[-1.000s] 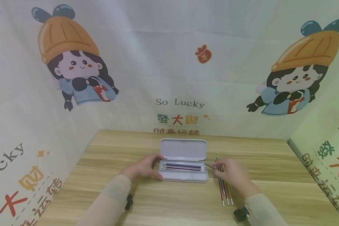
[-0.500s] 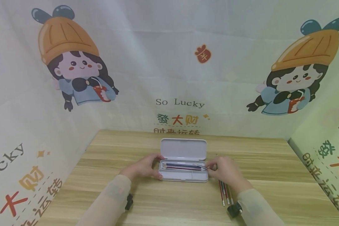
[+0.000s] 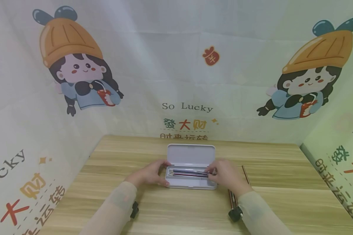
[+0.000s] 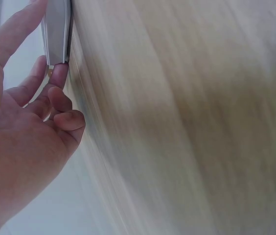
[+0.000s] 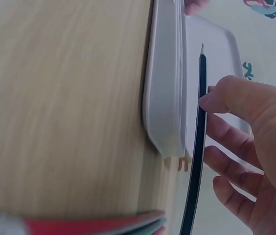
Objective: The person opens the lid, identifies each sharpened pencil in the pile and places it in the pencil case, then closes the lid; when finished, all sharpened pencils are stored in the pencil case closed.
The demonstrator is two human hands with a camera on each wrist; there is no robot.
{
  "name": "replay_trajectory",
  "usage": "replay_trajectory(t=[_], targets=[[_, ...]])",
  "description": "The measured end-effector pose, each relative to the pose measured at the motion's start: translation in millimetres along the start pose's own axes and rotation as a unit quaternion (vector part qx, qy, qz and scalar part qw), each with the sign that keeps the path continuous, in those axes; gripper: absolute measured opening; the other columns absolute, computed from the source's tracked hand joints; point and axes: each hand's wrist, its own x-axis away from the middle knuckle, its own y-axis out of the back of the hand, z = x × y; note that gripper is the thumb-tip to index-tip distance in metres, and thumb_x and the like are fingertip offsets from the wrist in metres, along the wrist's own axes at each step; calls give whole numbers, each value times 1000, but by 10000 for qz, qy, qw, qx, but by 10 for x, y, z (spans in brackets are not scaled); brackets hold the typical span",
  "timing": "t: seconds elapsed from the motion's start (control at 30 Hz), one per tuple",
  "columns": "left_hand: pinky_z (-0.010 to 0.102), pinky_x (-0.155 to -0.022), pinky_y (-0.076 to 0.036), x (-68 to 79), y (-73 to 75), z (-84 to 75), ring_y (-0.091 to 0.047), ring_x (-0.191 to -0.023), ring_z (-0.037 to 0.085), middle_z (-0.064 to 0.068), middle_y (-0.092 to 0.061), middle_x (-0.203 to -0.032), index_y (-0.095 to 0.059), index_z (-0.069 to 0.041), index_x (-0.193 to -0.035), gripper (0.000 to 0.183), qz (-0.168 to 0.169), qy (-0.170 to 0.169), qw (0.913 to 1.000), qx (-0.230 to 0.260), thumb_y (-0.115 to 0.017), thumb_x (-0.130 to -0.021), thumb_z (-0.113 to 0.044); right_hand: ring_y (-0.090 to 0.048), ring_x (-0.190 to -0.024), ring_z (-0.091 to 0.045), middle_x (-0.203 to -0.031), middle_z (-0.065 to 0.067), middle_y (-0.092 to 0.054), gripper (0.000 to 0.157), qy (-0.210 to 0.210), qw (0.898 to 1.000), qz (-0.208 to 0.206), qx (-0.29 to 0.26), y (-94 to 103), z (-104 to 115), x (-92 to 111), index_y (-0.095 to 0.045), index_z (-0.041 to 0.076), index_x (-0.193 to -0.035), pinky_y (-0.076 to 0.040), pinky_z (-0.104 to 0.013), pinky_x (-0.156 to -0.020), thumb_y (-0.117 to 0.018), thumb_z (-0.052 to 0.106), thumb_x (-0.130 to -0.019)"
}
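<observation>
A white pencil case (image 3: 180, 182) stands with its lid (image 3: 191, 155) raised. Several pencils (image 3: 185, 173) lie side by side in its back compartment. My left hand (image 3: 149, 173) grips the case's left end between thumb and fingers; in the left wrist view, fingertips touch the corner of the case (image 4: 56, 34). Over the right end of the case, my right hand (image 3: 227, 174) pinches a dark pencil (image 5: 195, 161) between thumb and fingers. That pencil's sharpened tip points away from the hand, and it is held above the case edge in the right wrist view.
More pencils (image 3: 233, 198) lie right of the case, partly covered by the right forearm and its wrist camera (image 3: 235, 213). One brownish pencil (image 3: 245, 174) lies apart, right of the hand. A printed cloth backdrop (image 3: 232, 120) surrounds the wooden table (image 3: 164, 212).
My right hand has moved left with the dark pencil, bringing it over the case. A brownish pencil now shows apart from the pile at the right. My left hand has stayed put.
</observation>
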Motion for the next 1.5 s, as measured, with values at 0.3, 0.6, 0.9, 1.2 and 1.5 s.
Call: replay_trajectory(t=[0.3,0.6,0.9,1.2,1.5], targets=[[56,-124,-32,13,4,-14,-51,-137,37,15,-60,-139,-55,-4,-137,78,-14,15,10000,53,-94,-70,-13,-59,-76,-4,-81,14,-70,12,272,9996,79,49,-75,132,-167,-82,25,-91,-50,-25,-67,-83,19,-80],[56,-124,-33,5,0,-33,-51,-137,37,16,-60,-138,-55,-3,-137,78,-16,-24,10000,28,-94,-70,-13,-67,-86,-11,-86,12,-77,11,774,9964,-64,338,-150,285,-326,-82,27,-88,-56,-33,-76,-85,20,-79],[56,-123,-34,-17,-2,18,-52,-136,36,15,-60,-138,-55,-4,-137,77,22,-87,10000,-3,-93,-71,-15,-64,-81,-11,-82,12,-75,8,798,9955,201,480,-271,463,-486,-82,26,-86,-52,-33,-72,-82,21,-80],[56,-123,-34,-19,11,18,-52,-137,36,14,-60,-140,-55,-7,-138,79,78,-35,10000,-48,-94,-70,-18,-66,-86,-12,-86,11,-77,12,680,9963,511,152,-392,528,-591,-83,25,-91,-55,-34,-78,-81,18,-82],[57,-123,-34,-12,9,1,-51,-137,36,14,-60,-140,-55,-6,-137,78,73,-30,10000,-60,-94,-71,-17,-71,-95,-15,-95,8,-80,12,516,9969,593,-87,-409,503,-594,-83,24,-93,-58,-37,-88,-81,17,-83]])
